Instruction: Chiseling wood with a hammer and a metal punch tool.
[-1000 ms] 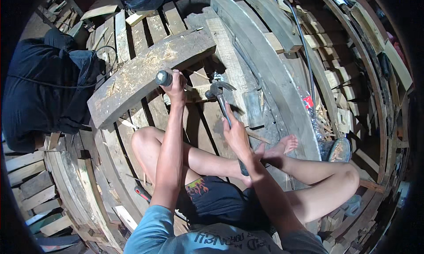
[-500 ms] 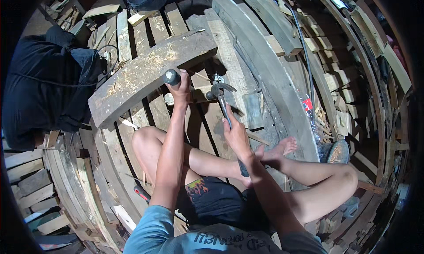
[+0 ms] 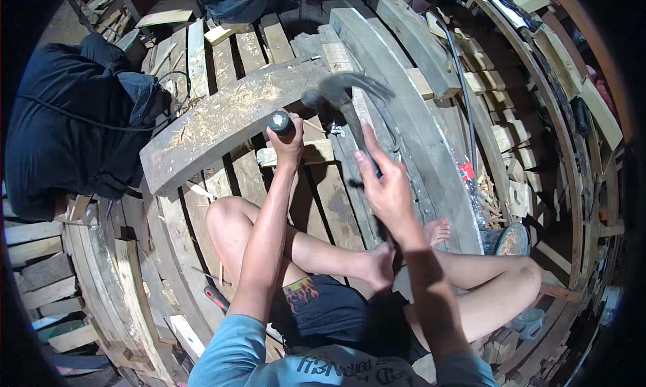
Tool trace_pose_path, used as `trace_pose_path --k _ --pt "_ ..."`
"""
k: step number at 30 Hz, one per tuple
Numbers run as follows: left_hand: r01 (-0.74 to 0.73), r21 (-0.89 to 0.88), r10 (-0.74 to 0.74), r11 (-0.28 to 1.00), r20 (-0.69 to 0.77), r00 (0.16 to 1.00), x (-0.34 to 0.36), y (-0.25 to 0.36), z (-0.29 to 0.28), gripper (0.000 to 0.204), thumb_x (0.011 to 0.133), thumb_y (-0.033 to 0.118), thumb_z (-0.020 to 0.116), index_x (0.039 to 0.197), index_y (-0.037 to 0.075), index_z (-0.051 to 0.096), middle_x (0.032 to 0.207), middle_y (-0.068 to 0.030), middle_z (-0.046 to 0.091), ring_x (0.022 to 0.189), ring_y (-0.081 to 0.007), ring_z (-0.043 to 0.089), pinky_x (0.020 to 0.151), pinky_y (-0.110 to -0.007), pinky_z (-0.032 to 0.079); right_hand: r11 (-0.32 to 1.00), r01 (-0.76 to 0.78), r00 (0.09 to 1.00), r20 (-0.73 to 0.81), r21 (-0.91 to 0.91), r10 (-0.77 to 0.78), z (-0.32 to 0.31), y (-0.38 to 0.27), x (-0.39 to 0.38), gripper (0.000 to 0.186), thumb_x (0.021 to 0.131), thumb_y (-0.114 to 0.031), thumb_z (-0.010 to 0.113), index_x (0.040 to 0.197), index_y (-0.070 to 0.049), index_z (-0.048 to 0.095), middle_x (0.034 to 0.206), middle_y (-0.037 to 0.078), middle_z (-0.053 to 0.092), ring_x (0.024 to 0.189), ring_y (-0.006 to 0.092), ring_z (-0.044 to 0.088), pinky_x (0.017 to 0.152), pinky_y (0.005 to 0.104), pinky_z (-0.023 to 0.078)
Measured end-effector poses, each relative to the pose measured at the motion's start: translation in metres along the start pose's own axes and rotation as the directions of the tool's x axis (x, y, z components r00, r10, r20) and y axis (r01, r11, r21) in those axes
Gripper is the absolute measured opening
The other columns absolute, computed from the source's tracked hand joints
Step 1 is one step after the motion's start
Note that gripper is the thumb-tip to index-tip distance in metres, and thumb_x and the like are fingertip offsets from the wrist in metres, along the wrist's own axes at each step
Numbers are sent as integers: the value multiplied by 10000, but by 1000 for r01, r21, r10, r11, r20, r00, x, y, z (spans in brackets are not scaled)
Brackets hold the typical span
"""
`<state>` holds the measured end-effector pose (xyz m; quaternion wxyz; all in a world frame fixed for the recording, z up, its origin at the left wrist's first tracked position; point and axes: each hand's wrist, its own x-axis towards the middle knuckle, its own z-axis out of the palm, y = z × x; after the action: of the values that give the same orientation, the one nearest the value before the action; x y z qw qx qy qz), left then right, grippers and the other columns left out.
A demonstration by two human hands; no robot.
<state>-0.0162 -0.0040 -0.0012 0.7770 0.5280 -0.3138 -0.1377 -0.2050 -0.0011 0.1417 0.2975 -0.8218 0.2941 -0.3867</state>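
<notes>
My left hand is wrapped around an upright chisel. Its dark, round handle shows a pale, worn butt facing up, while the blade is hidden below. The hand stands at the near edge of a thick wooden beam strewn with wood shavings. Off to the right, my right hand grips the shaft of a claw hammer, its thumb and forefinger stretched along the shaft. Slightly blurred, the hammer head is raised above the chisel's butt and apart from it, with the claw pointing right.
Slatted planks lie under my crossed legs. A long grey timber runs along the right. A person in dark clothes sits at the left, a black cable across them. A red-and-black tool handle lies by my left thigh.
My right hand has lifted the hammer up and away from the boards, so it appears larger. My left hand with the chisel has shifted slightly right and down in the picture.
</notes>
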Motion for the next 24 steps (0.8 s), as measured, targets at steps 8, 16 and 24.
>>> trace_pose_path --k 8,16,24 --pt "-58 180 55 982 19 998 -1 -4 -2 103 809 105 612 806 18 558 734 -17 591 672 -129 539 600 -303 443 953 -10 878 454 -302 154 -18 -49 46 345 901 -178 534 1245 -181 548 734 219 612 679 420 594 582 474 470" --pt "42 36 -43 998 47 998 2 2 3 146 801 60 637 742 18 509 685 -12 549 658 -98 519 617 -258 430 985 169 986 -19 32 -168 -16 -65 50 344 903 -165 528 1244 -126 552 677 249 589 656 412 611 579 460 469" --pt "-24 -47 20 999 -85 996 2 -18 -9 104 863 88 616 833 55 523 748 10 531 623 -69 496 542 -221 405 939 -228 926 242 -257 291 -17 -23 33 444 910 -197 550 1329 -79 463 1037 260 608 978 375 615 835 383 476"
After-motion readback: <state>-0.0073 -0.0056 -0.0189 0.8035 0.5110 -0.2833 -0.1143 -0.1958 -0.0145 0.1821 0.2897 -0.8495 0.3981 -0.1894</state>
